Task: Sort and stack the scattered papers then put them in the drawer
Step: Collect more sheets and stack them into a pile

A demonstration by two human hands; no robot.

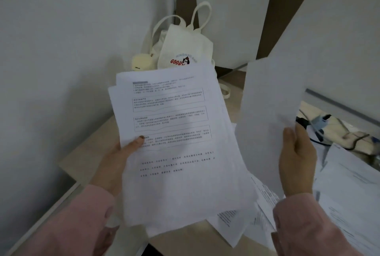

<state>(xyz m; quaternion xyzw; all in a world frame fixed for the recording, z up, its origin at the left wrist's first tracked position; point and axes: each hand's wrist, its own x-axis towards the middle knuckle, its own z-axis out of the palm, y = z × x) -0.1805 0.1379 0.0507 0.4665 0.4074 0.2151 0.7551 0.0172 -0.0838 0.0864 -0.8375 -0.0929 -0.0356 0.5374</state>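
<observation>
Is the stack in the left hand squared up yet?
No. The stack in the left hand is uneven: sheet corners stick out at top left and bottom.

Both arms in soft pink long sleeves, left sleeve [86,214], right sleeve [298,225]; fabric looks fleecy, cuffs loose at wrists. Left hand [115,165] thumbnail painted dark. Right hand [296,163] bare, no rings seen.

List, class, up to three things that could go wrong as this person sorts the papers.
1. The stack in the left hand is fanned and uneven under a thumb grip; sheets may slip out.
2. The single sheet in the right hand stands upright and could bend or crease.
3. Loose papers lie near cables and might snag.
</observation>
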